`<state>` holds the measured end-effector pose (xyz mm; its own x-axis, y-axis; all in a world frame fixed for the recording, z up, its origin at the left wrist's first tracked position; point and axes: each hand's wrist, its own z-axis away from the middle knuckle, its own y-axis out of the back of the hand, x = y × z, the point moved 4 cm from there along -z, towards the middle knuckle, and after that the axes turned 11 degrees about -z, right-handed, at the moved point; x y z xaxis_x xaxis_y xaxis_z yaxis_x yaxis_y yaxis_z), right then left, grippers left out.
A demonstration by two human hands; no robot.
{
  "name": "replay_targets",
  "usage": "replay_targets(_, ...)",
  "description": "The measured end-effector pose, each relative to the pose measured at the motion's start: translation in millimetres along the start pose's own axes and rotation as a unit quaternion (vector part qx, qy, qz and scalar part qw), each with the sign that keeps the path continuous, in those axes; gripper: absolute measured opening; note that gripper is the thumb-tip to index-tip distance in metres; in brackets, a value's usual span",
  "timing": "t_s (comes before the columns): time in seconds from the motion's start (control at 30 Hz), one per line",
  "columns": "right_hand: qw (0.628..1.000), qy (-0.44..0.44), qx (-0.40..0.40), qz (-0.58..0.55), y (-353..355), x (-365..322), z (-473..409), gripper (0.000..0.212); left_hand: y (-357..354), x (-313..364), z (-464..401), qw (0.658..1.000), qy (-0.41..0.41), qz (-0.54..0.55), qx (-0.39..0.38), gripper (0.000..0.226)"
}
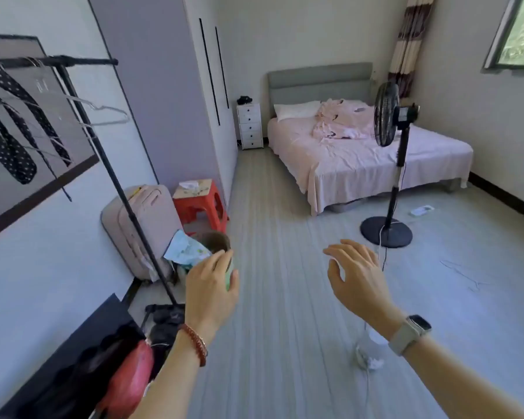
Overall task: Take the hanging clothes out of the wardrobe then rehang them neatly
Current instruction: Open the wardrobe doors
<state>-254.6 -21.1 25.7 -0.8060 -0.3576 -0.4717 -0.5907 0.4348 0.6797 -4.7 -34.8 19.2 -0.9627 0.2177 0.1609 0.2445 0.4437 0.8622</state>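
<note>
Both hands empty, fingers loose: left hand [211, 285], right hand [356, 272], apart. Polka-dot garment [8, 128] hangs on rack rail [58, 60], far left, above us. Left hand nearer; we judge it reaches.
</note>
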Motion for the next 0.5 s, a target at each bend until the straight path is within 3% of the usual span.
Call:
replay_targets(0.07, 1.000, -0.026, 0.003, -0.010, -30, 24, 9, 0.038, -43, -8, 8, 0.999, 0.020, 0.019, -0.020, 0.046)
replay_targets(0.17, 0.993, -0.099, -0.055, -0.028, -86, 71, 21, 0.038, -115, -19, 21, 0.992, 0.050, 0.020, -0.114, 0.045)
replay_targets(0.23, 0.983, -0.150, -0.095, -0.041, -115, 104, 11, 0.034, -153, -24, 5, 0.989, 0.067, 0.015, -0.129, 0.036)
replay_targets(0.37, 0.960, -0.203, -0.186, -0.048, -157, 160, -43, 0.034, -200, -20, -70, 0.982, 0.091, 0.006, -0.163, 0.044)
replay_targets(0.5, 0.955, -0.207, -0.207, -0.039, -184, 204, -122, 0.044, -235, -17, -170, 0.985, 0.068, 0.004, -0.159, 0.043)
